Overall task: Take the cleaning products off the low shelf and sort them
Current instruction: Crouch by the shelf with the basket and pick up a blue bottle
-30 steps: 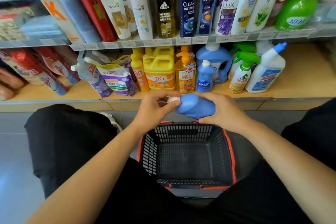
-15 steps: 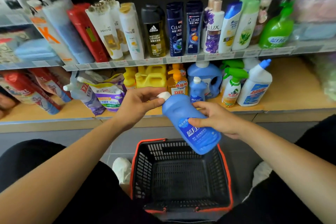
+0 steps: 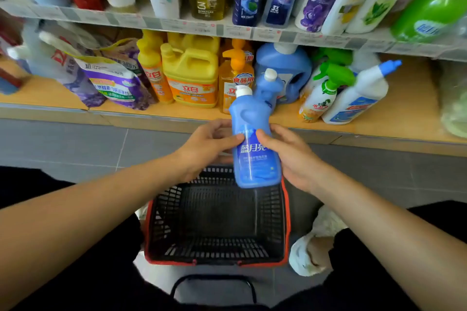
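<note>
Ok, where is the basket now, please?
Head view, centre: the basket sits on the floor, beneath the blue bottle gripped by the left hand and right hand.

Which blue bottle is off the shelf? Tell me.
The blue bottle gripped by the left hand and right hand above the basket. The second small bottle and the big blue jug stand on the low shelf.

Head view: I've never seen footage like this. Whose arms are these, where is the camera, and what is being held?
There is no robot here. A person wears a camera on the head, looking forward and down, so you see their own arms. The left hand and right hand together hold a blue bottle upright above a basket on the floor. Behind it, the low shelf carries a yellow jug, a spray bottle, a pouch and more.
</note>
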{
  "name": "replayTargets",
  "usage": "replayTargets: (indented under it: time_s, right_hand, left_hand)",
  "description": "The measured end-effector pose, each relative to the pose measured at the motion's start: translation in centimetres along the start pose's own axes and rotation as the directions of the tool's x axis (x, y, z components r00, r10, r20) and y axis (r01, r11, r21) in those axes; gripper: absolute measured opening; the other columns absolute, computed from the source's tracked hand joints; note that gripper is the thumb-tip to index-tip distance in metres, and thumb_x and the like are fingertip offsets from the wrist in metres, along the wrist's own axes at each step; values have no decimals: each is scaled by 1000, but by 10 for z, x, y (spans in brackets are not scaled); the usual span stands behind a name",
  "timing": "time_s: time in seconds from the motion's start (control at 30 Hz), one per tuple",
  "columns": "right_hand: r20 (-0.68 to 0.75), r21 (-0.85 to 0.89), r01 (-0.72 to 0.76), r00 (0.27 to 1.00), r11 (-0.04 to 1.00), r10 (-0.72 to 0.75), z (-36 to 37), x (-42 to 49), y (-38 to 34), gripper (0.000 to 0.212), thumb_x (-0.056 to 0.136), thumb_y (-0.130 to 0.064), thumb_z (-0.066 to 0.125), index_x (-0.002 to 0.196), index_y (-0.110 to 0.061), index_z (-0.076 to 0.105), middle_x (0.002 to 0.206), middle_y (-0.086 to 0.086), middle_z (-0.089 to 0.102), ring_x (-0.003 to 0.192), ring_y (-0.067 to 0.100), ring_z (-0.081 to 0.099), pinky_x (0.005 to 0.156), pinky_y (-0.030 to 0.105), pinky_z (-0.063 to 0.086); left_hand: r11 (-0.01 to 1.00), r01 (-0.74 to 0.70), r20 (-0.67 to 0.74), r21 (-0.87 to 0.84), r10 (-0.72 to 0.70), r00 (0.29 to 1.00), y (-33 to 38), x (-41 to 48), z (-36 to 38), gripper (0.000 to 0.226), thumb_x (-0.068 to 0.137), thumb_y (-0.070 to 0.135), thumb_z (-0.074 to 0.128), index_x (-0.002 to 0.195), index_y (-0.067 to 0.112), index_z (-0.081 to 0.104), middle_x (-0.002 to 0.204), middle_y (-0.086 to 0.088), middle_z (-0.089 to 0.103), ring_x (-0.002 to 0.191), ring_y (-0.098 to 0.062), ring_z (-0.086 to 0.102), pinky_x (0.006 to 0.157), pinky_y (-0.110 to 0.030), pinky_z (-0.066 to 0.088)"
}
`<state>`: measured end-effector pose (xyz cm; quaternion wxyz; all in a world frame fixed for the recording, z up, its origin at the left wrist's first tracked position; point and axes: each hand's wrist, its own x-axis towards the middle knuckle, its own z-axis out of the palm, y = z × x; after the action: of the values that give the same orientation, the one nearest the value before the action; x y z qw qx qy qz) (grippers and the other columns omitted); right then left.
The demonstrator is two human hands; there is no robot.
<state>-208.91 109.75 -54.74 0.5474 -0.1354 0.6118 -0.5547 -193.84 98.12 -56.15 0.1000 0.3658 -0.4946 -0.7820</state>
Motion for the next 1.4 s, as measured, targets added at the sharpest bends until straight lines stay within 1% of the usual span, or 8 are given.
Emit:
replayTargets:
  time_s: [0.2, 0.37, 0.47, 0.67, 0.8, 0.9, 1.03, 1.4]
  right_hand:
    - [15, 135, -112, 994, 985, 111, -8, -8, 13, 34, 99, -11, 53, 132, -7, 62, 123, 16, 69, 104, 31, 65, 97, 48, 50]
    - [-57, 147, 31, 998, 989, -23, -12, -16, 15, 28, 104, -26, 50, 130, -31, 59, 106, -4, 77, 88, 17, 75, 68, 36, 61]
    - [-41, 145, 36, 999, 989, -31, -13, -16, 15, 27, 103, -32, 53, 128, -29, 64, 106, 5, 77, 92, 27, 76, 70, 37, 62]
    - [88, -108, 188, 980, 976, -179, -16, -23, 22, 55, 91, 6, 62, 127, -36, 61, 105, 19, 74, 89, 32, 75, 71, 34, 61]
    - [128, -692, 489, 807, 531, -577, -17, -20, 22, 57, 71, -19, 90, 124, -31, 70, 67, 0, 56, 66, -4, 50, 66, 10, 40]
    - [184, -803, 529, 659, 275, -730, -11, -24, 21, 60, 65, -29, 94, 120, -17, 74, 88, -17, 54, 86, -6, 56, 76, 6, 39]
    - [196, -710, 627, 612, 320, -766, -5, -29, 25, 56, 70, -17, 91, 123, -10, 71, 117, 0, 70, 109, 13, 64, 94, 30, 51]
    - [206, -656, 592, 737, 468, -643, -5, -31, 11, 64, 73, -22, 89, 130, -31, 62, 116, -17, 69, 107, 6, 67, 92, 38, 57]
  left_hand:
    - [1000, 2, -103, -30, -5, 995, -10, 1, -9, 40, 88, 11, 73, 125, 4, 57, 98, -4, 74, 78, -15, 73, 59, -27, 57]
    - [995, -80, 14, -65, 81, 997, -10, -13, 0, 36, 81, 26, 72, 115, 13, 70, 114, -4, 73, 99, -14, 68, 84, -27, 57]
    - [988, -147, 77, -47, 150, 986, -9, -20, 0, 47, 75, 31, 73, 120, 17, 69, 123, -2, 71, 110, -12, 66, 96, -29, 55]
    - [969, -234, -8, 80, 236, 972, -7, -26, 2, 45, 73, 32, 79, 115, 19, 72, 107, 1, 74, 97, -7, 67, 87, -28, 58]
    - [929, -323, -79, 180, 341, 937, -5, -26, 9, 47, 66, 39, 84, 106, 17, 73, 96, 4, 75, 87, -4, 67, 80, -23, 56]
    - [905, -341, -66, 256, 368, 927, -4, -27, 12, 51, 61, 43, 87, 105, 20, 72, 97, 5, 76, 87, -5, 68, 74, -16, 52]
    - [855, -390, -45, 341, 430, 902, -2, -27, 10, 60, 59, 52, 88, 109, 25, 68, 103, 3, 74, 93, -8, 68, 76, -19, 54]
    - [796, -411, 5, 444, 457, 890, 9, -35, 3, 36, 92, 47, 64, 128, 47, 60, 110, 17, 69, 75, -8, 66, 69, -31, 62]
